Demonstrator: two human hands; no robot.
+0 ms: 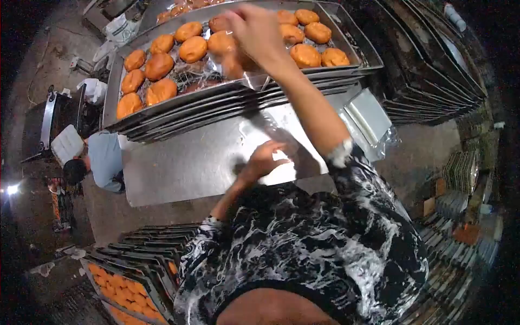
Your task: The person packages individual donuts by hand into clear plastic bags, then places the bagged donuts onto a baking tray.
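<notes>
My right hand (pixel 252 32) is raised over a metal tray (pixel 111 103) of browned round buns (pixel 193 49). Its fingers are curled together and blurred; what they hold is unclear. Just below it, a blurred bun (pixel 232 64) shows near clear plastic (pixel 255 81) at the tray's front edge. Lower down, my left hand (pixel 264 158) is over the shiny metal table (pixel 179 168), its fingers bent towards the thumb. Clear film seems to lie around them, but the grip is too blurred to make out. The bun tray rests on a stack of similar trays.
A flat whitish pack (pixel 368 116) in clear plastic lies at the table's right end. Dark trays (pixel 422 70) are stacked at the upper right. At the left, a person (pixel 104 157) is bent down beside the table. Racked trays of buns (pixel 123 292) stand at the lower left.
</notes>
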